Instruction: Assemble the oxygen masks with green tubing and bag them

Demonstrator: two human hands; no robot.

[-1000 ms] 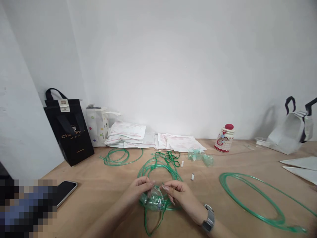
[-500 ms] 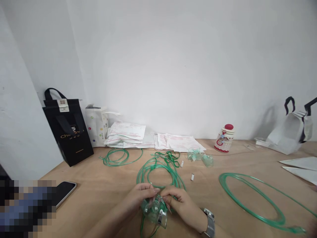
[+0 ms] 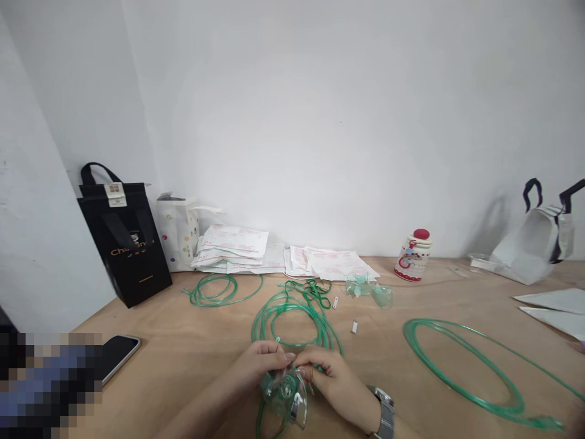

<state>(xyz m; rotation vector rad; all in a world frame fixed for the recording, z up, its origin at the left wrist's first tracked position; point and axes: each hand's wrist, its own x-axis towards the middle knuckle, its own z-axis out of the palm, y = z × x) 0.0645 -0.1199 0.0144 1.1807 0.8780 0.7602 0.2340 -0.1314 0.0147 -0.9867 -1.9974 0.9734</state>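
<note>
A clear green plastic face mask [image 3: 287, 393] sits between both my hands near the table's front edge. My left hand [image 3: 258, 363] pinches its top left side with curled fingers. My right hand [image 3: 329, 379], with a metal watch on the wrist, grips the mask's right side, fingers closed. Thin green tubing [image 3: 292, 314] coils on the table just beyond my hands and trails down under the mask.
A black phone [image 3: 116, 353] lies front left. A black gift bag [image 3: 125, 241] and a white dotted bag [image 3: 179, 231] stand at the back left beside paper packets [image 3: 283, 256]. More tubing coils [image 3: 214, 289] [image 3: 461, 366], loose mask parts [image 3: 370, 289] and a red-capped jar [image 3: 414, 255] lie about.
Both hands drew the mask closer to me and lower. The mask has turned so its round port faces up, and my fingers closed tighter on it.
</note>
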